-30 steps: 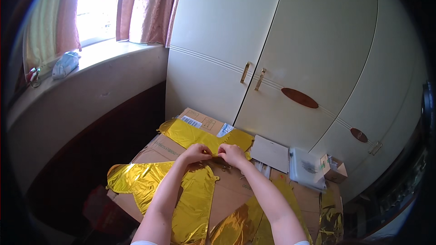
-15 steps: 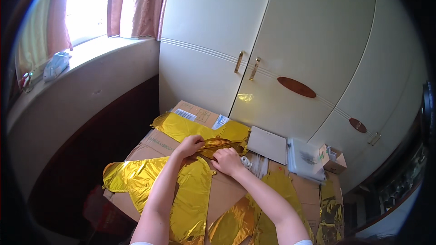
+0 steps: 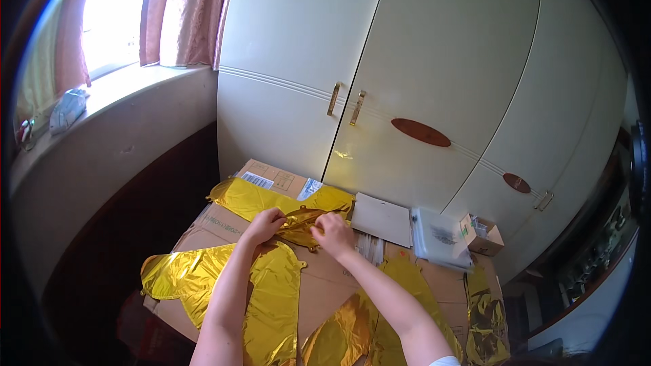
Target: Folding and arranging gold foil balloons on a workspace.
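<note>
A flat gold foil balloon (image 3: 254,198) lies across the far part of the cardboard, its near edge creased and bunched up between my hands. My left hand (image 3: 266,224) pinches that near edge, fingers closed. To its right, my right hand (image 3: 333,232) has its fingers curled closed on the same bunched foil. The exact fingertip hold is partly hidden. Closer to me, a second gold foil balloon (image 3: 274,298) is spread flat beneath my left forearm, with a small tab at its upper right corner.
More gold foil pieces (image 3: 344,329) lie at the near right, with another strip (image 3: 487,318) at the right edge of the cardboard (image 3: 224,225). A grey flat board (image 3: 383,219), a clear plastic case (image 3: 434,234) and a small open box (image 3: 485,236) stand along the cabinet (image 3: 285,122).
My hands have lifted and drawn the near edge of the far foil balloon, which now bunches up between them. The whole view has shifted slightly.
</note>
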### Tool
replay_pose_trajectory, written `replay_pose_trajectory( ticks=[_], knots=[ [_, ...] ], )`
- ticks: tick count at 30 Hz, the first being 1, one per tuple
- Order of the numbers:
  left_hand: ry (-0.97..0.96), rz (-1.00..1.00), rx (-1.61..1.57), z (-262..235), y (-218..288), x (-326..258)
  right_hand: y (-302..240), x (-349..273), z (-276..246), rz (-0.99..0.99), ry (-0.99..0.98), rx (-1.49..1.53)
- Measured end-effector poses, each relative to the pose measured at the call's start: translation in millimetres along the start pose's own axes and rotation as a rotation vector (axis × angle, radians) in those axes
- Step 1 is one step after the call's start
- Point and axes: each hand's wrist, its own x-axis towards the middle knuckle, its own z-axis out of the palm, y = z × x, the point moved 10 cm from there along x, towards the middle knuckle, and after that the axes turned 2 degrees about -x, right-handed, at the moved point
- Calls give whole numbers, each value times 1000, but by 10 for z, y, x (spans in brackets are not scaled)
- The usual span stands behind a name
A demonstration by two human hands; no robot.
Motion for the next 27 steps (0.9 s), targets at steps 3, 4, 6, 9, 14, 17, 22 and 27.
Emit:
replay_pose_trajectory(
  ticks=[3,4,6,9,14,17,22,27],
  knots=[
    [4,14,-1,5,-7,12,395,48,-150,139,150,-129],
    [4,13,-15,11,-26,12,521,63,-108,198,102,-161],
    [5,13,-41,7,-52,13,620,102,-15,134,18,-137],
    [-7,-47,-48,10,-96,-4,657,140,40,72,-24,-157],
    [26,-9,-15,-39,-63,-3,564,222,25,-49,-31,-254],
    [19,-39,-31,-38,-35,-31,604,243,72,-21,-129,-312],
    [32,-78,-100,-57,-54,-19,571,222,150,-26,-157,-287],
    [68,5,-105,-61,-132,25,218,162,207,-245,-146,-135]
  ],
)
